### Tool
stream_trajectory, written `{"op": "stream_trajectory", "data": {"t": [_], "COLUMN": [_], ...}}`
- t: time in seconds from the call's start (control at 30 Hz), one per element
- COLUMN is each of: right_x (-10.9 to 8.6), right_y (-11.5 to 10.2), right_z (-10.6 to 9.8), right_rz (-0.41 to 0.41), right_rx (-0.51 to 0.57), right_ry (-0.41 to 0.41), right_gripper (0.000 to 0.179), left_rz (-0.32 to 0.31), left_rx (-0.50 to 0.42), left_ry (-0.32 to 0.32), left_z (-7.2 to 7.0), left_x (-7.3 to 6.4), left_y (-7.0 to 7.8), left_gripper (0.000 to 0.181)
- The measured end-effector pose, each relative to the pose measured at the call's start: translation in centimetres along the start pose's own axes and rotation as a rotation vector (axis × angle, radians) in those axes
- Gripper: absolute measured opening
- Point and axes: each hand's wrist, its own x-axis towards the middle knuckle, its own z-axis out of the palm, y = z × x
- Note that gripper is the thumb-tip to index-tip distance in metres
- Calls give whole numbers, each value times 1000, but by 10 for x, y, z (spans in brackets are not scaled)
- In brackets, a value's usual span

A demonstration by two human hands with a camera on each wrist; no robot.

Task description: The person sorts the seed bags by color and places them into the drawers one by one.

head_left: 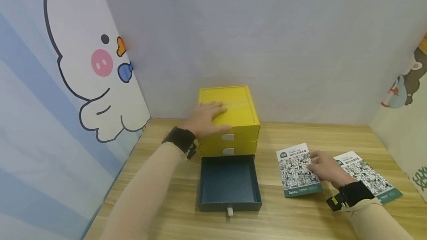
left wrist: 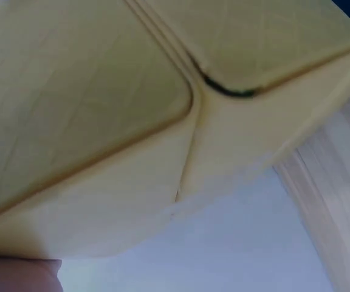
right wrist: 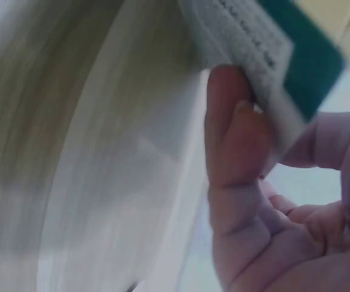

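Observation:
My left hand [head_left: 207, 119] rests on the top of a yellow drawer box [head_left: 238, 112], its fingers extended over the lid. Two drawer fronts with white tabs show on the box, and below them a dark blue-green drawer [head_left: 230, 206] stands pulled out, with nothing inside. In the left wrist view the yellow cardboard [left wrist: 72, 103] fills most of the picture. With thumb and fingers, my right hand [head_left: 328, 167] pinches a packet printed with white flowers [head_left: 297, 169] by its right edge. The right wrist view shows the printed back of this packet [right wrist: 257, 55] above the fingers.
Another white-flower packet [head_left: 365, 173] lies on the wooden table [head_left: 166, 217], right of the held one and partly behind my right wrist. A grey wall [head_left: 300, 47] rises behind the box. Cartoon-printed panels [head_left: 80, 47] stand at both sides.

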Motion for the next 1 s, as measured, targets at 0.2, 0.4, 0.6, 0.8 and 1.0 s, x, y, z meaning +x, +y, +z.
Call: {"op": "stream_trajectory", "data": {"t": [0.2,0.4,0.6,0.8,1.0], "right_x": [-10,-21,-31,-41,-48], "right_y": [-9,-19,-32,-47,-59], "right_z": [-7,-6,-5,-1,8], "right_rz": [-42,-68,-97,-111,-146], "right_rx": [71,130,191,307,400], "right_ry": [10,43,62,37,12], "right_gripper": [56,57,59,56,52], "left_rz": [6,46,129,116,118], "left_rx": [10,85,175,190,182], "left_ry": [-53,-32,-12,-45,-23], "left_z": [-8,-5,-2,-2,2], "left_x": [2,1,-3,-5,-4], "left_y": [0,1,2,5,6], "left_gripper": [80,82,76,72,73]}}
